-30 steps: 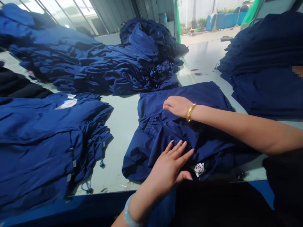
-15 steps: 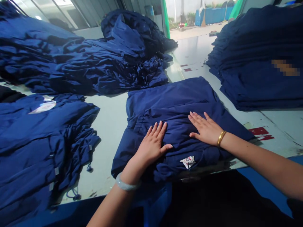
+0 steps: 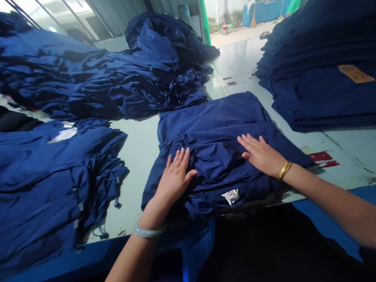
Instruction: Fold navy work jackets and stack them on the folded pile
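Note:
A navy blue garment point(image 3: 214, 113) lies partly folded on the table in front of me, its gathered part turned toward me. Near its lower edge shows a small white label point(image 3: 231, 196) with red and dark marks. My left hand point(image 3: 175, 176), with a pale bangle at the wrist, is flat over the garment's left side, fingers stretched out. On the right side, my right hand point(image 3: 262, 154), with a gold bangle, is also flat with fingers extended. Neither hand grips anything; whether the palms press the cloth or hover just over it, I cannot tell.
A large heap of navy garments point(image 3: 96, 78) spreads across the table's back left. Navy garments with a white tag point(image 3: 64, 134) lie at the left. At the right rises a tall folded stack point(image 3: 320, 90) bearing a tan tag point(image 3: 356, 73). The pale table point(image 3: 132, 145) has red marks.
My hands have moved apart, the left one leftward and the right one slightly rightward over the cloth. The view has shifted slightly. The garment stays in nearly the same place.

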{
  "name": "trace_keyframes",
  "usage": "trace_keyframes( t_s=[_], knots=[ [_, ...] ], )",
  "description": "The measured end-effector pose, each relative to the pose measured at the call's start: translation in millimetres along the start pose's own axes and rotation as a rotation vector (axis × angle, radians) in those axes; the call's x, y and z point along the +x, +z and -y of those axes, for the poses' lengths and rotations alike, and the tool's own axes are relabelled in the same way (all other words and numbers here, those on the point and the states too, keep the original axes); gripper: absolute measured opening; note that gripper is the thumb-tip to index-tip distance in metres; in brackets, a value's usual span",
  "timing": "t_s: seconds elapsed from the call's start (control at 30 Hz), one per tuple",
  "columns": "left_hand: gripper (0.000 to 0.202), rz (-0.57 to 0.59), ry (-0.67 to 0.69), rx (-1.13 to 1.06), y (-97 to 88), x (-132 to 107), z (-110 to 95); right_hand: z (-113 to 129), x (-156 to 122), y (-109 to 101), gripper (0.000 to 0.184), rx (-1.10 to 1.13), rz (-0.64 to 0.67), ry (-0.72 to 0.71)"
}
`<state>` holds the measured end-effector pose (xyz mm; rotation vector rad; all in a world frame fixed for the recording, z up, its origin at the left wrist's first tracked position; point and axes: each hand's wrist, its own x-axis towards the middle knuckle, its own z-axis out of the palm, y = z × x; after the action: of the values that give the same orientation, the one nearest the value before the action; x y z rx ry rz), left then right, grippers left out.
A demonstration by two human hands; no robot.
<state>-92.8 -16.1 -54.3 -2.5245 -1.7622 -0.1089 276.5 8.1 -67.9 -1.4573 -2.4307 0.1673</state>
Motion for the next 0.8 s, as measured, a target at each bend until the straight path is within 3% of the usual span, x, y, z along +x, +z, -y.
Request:
trace_keyframes(
  t_s=[0.13,0.27,0.37,0.5,0.67,0.8],
  knots=[
    [0.056,-0.099,-0.225,0.068,-26.8,1,-10,1,10,-20,0.056,-0.010,-0.064,0.164],
    [0.053,0.036,-0.325,0.126,-38.0,9,-20,8,15,-15,0.053,0.006,0.032,0.202],
    [0.052,0.042,-0.302,-0.022,-34.5,19,-21,6,19,-11,0.054,0.106,0.014,0.166],
    [0.048,-0.108,-0.263,-0.204,-30.3,31,-14,-6,21,-23,0.048,0.171,-0.131,0.135],
    [0.057,-0.057,-0.203,-0.078,-33.1,32,-9,-5,14,-31,0.052,0.030,-0.089,0.115],
    [0.063,-0.113,0.088,0.081,-28.7,28,-15,8,6,-19,0.062,-0.064,-0.075,-0.096]
  ],
)
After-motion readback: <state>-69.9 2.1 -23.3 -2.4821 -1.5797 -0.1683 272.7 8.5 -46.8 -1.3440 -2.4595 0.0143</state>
